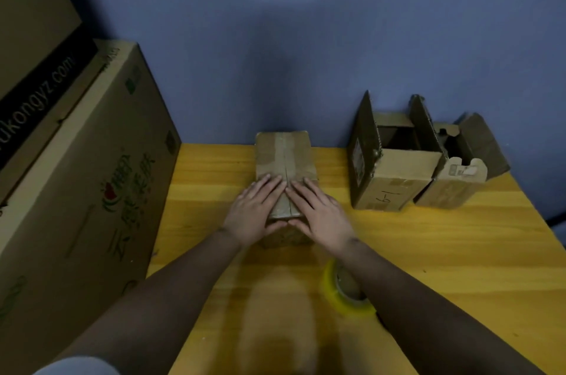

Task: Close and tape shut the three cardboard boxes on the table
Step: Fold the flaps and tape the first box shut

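While a large printed carton is standing off the table's left edge, the left hand is pressing flat, fingers straight, on the near end of the closed box at the middle of the table; the right hand is lying beside it in the same flat, gripless way, smoothing a strip of tape along the centre seam; so this box is looking closed and at least partly taped. Nearer the person, a yellow tape roll is resting under the right forearm; further right, by the wall, two boxes are standing with flaps up, the marked box and the small box touching it; both are still awaiting closing and taping.
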Demonstrator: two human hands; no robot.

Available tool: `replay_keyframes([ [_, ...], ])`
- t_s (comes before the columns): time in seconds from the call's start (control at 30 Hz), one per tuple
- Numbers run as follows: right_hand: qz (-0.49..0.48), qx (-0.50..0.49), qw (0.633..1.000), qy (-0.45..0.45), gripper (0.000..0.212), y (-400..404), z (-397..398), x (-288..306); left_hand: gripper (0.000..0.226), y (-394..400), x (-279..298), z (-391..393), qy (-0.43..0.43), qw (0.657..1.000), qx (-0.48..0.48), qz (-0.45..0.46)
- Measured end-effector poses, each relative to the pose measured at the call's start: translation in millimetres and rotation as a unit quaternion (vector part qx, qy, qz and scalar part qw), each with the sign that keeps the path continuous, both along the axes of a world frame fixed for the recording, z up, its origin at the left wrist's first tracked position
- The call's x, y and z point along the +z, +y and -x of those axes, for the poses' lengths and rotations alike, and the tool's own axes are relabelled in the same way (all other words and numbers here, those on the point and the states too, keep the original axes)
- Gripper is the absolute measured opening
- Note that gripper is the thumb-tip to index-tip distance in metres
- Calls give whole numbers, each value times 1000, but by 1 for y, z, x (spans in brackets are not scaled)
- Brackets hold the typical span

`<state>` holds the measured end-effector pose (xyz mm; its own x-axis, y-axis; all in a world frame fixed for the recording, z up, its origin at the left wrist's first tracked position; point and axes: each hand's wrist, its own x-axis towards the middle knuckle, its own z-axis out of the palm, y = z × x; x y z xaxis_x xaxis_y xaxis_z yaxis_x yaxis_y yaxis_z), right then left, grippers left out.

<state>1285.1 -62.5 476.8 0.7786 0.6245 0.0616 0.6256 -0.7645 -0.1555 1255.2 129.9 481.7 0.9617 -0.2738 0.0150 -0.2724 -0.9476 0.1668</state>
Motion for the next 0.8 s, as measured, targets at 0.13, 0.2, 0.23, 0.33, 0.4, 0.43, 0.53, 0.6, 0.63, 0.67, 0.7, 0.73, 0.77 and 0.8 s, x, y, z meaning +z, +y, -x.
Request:
replay_keyframes([
  [0.13,-16,6,1000,-1,69,-2,-1,-4,88,-2,-1,1,-11,1000,0,-10],
  [0.2,-19,6,1000,0,70,-1,-2,-4,93,-2,-4,1,-9,1000,4,-14],
  [0.23,-18,5,1000,-1,71,-1,-1,-3,96,-3,-4,1,-10,1000,9,-20],
  [0.33,-11,4,1000,-7,82,0,0,-3,99,-7,-4,0,-33,999,8,-33],
  [0.4,-1,-5,1000,-15,91,3,3,-2,99,-10,-5,1,-28,999,10,-39],
  [0.43,4,-11,1000,-24,93,5,4,-1,100,-12,-5,1,-26,999,17,-44],
  [0.53,3,-31,999,-41,95,9,7,-2,103,-16,-3,2,-25,998,28,-50],
  [0.6,-12,-33,999,-29,94,10,8,-2,104,-16,-1,3,-9,999,30,-35],
  [0.63,-21,-32,999,-18,92,10,8,-2,104,-15,0,3,0,999,29,-27],
  [0.67,-30,-29,999,-9,87,10,7,-2,104,-13,1,4,6,999,26,-21],
  [0.7,-40,-26,999,-8,81,10,7,-2,102,-11,2,4,13,999,25,-17],
  [0.73,-44,-24,999,-11,77,10,7,-4,100,-10,2,3,20,999,22,-14],
  [0.77,-41,-25,999,-10,75,10,7,-5,98,-10,2,3,30,999,19,-14],
  [0.8,-33,-33,999,-5,76,11,8,-6,98,-10,2,2,39,999,18,-18],
])
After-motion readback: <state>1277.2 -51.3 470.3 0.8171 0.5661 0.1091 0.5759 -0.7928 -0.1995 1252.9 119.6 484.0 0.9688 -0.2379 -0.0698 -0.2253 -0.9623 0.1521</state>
